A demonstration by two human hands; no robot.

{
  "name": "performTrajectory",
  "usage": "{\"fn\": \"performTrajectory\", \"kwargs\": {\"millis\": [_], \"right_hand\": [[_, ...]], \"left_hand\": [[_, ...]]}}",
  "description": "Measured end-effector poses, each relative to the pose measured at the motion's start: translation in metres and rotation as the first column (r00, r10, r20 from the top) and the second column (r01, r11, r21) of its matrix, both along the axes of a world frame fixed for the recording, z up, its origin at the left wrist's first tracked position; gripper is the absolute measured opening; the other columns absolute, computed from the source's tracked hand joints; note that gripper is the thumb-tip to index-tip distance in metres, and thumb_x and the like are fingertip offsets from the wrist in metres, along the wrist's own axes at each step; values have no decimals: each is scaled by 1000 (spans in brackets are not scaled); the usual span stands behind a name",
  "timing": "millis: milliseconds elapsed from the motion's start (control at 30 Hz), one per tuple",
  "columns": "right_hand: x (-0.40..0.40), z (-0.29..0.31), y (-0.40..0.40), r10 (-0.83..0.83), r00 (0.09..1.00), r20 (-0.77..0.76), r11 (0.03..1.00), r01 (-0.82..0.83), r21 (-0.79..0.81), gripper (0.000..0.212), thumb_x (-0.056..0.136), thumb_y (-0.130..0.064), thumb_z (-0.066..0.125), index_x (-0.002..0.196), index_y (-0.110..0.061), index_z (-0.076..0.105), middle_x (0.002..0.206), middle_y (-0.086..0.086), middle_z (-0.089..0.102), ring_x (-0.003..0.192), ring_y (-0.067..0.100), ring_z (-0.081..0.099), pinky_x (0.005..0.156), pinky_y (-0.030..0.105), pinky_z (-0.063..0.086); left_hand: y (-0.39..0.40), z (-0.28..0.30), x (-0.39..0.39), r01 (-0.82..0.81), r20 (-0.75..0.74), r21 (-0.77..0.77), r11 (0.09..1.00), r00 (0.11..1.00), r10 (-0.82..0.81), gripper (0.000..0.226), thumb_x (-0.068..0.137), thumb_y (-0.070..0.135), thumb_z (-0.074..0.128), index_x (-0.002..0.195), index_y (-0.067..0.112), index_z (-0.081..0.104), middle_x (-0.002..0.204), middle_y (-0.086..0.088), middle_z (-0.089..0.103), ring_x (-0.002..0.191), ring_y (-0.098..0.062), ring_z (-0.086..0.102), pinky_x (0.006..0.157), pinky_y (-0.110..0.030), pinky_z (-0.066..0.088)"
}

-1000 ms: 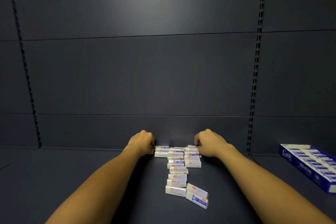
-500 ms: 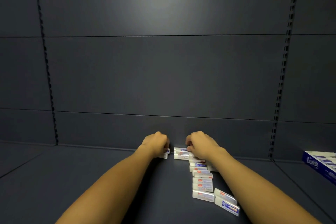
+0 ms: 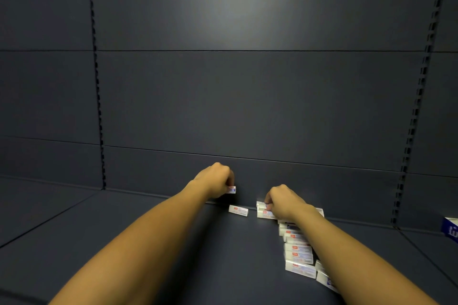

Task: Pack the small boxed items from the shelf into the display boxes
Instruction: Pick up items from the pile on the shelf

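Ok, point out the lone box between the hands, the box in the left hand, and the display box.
Lone box (image 3: 238, 210), head view, middle of its top face.
Held box (image 3: 232, 190), head view, end sticking out of the left hand (image 3: 215, 182).
Display box (image 3: 450, 230), head view, blue side at the right edge.

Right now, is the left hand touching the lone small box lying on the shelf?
Apart. The head view shows dark shelf between the left hand and the lone small box.

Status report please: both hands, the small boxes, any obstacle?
Left hand grips one small box, lifted. Right hand grips boxes in the pile. One loose box lies between the hands. No obstacle seen.
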State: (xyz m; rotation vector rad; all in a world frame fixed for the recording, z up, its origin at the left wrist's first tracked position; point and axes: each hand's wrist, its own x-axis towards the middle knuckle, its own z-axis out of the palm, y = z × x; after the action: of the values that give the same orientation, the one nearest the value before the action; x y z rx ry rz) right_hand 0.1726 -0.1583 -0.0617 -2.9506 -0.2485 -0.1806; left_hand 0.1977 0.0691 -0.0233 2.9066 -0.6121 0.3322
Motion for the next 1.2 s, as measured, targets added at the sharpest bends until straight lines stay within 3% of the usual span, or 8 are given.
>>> {"fn": "performTrajectory", "kwargs": {"millis": [200, 300, 533, 933, 1200], "right_hand": [[-6, 1, 8, -10, 999, 32, 998, 12, -67, 27, 88, -2, 57, 110, -8, 72, 115, 10, 68, 101, 31, 67, 87, 40, 57], [-10, 4, 8, -19, 996, 84, 999, 23, -41, 20, 89, -6, 61, 104, -13, 71, 111, 6, 67, 98, 27, 66, 82, 34, 55], [-26, 29, -16, -67, 977, 204, 998, 65, 14, 17, 91, -11, 64, 105, -16, 71, 113, 2, 64, 98, 25, 63, 84, 37, 54], [-121, 36, -150, -340, 931, 137, 940, 339, 26, 15, 87, -5, 63, 95, -15, 71, 104, 5, 64, 89, 24, 64, 80, 39, 58], [-216, 45, -243, -470, 873, 133, 883, 464, 78, 17, 83, -6, 63, 90, -17, 74, 98, 6, 67, 86, 25, 66, 78, 37, 58]], "left_hand": [[5, -10, -3, 32, -46, 1, 999, 998, -32, 20, 90, 9, 60, 99, 20, 74, 104, -3, 70, 91, -25, 66, 77, -37, 56], [2, -9, -1, 50, -55, -23, 998, 997, -52, 18, 90, 9, 62, 101, 19, 74, 106, -3, 70, 93, -24, 66, 81, -39, 57], [-36, 9, 1, 150, -25, -57, 987, 988, -151, 18, 91, 9, 65, 106, 17, 73, 108, -4, 70, 95, -23, 66, 86, -41, 58], [-175, 13, -50, 357, -6, 28, 934, 934, -357, 20, 88, 3, 63, 102, 13, 73, 104, -6, 70, 91, -24, 66, 78, -39, 58], [-286, 23, -127, 464, -32, 8, 886, 886, -463, 18, 87, 4, 64, 102, 9, 73, 105, -8, 68, 93, -27, 66, 85, -44, 59]]}}
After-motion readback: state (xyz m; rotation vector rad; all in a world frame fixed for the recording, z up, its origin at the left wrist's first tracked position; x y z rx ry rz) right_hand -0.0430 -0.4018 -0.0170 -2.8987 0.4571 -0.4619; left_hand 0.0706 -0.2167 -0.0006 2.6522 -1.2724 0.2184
